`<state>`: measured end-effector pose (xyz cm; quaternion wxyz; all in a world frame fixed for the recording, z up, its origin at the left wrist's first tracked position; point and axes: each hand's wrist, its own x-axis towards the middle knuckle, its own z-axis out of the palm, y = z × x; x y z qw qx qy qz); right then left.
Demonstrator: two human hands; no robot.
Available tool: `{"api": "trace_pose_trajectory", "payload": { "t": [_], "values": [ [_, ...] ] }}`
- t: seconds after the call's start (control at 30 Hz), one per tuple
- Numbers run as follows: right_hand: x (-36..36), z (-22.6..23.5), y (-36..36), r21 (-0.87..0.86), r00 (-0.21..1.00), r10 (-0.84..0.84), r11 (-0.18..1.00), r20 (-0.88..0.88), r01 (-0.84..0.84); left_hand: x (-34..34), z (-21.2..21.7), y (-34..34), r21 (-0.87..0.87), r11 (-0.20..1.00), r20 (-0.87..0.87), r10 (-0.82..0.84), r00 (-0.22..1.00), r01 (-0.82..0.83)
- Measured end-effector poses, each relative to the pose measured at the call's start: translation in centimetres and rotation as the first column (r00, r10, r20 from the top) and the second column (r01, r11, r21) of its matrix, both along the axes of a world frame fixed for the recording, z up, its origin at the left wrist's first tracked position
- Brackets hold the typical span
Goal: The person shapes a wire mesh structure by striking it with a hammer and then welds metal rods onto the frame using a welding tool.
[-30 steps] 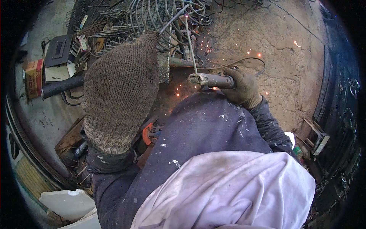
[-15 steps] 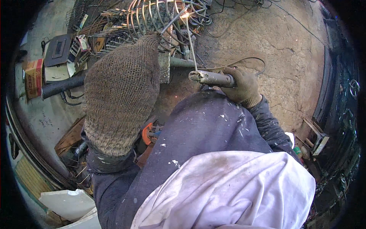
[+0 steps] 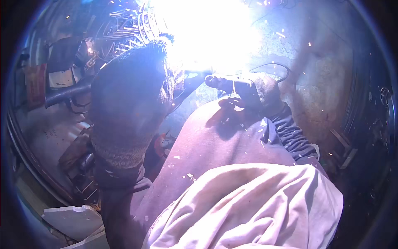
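A blinding white welding arc (image 3: pixel 211 31) burns at the top middle and hides the tip of the electrode and the joint under it. My right hand (image 3: pixel 268 89), in a knit glove, is closed round the handle of an electrode holder (image 3: pixel 226 84), just above my knee. My left hand (image 3: pixel 128 79), also gloved, reaches up beside the glare with its fingers pinched together. Half a second ago a thin metal rod stuck out of those fingers; glare covers it now. Curved metal bars (image 3: pixel 145 23) of a frame show left of the arc.
A thick dark pipe (image 3: pixel 68 93) juts out at left, near a red box (image 3: pixel 35 85) and a dark welding shield (image 3: pixel 62 52). Loose rods (image 3: pixel 122 33) lie at upper left. A cable (image 3: pixel 277 66) loops behind my right hand. White broken panels (image 3: pixel 72 218) lie at lower left.
The small glow at the electrode's tip has flared into a wide white arc with flying sparks. Surroundings look darker and bluish. Both hands have stayed nearly in place.
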<state>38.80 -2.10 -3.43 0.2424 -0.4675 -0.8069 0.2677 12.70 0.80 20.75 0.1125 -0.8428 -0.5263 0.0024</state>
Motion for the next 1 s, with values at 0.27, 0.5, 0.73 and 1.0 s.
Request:
{"api": "trace_pose_trajectory", "payload": {
  "t": [0.27,0.5,0.73,1.0],
  "values": [
    [0.0,-0.4,-0.2,0.165,0.964,0.039,0.986,-0.263,0.005,-0.8,-0.9,0.2,0.072,0.994,0.032,-0.086,0.996,0.084],
    [-0.5,0.2,-0.1,-0.002,0.988,-0.074,0.997,-0.134,0.074,-0.3,0.0,0.7,-0.013,1.000,0.055,0.025,0.998,-0.024],
    [-0.1,0.7,-0.1,0.038,0.992,-0.045,0.998,-0.116,0.049,0.5,0.4,-0.1,-0.040,0.993,0.136,0.112,0.984,-0.107],
    [0.1,0.5,-0.1,0.054,0.994,-0.052,0.997,-0.097,0.057,-0.1,-0.4,-0.1,-0.008,0.992,0.104,0.127,0.986,-0.127]
  ]
}}
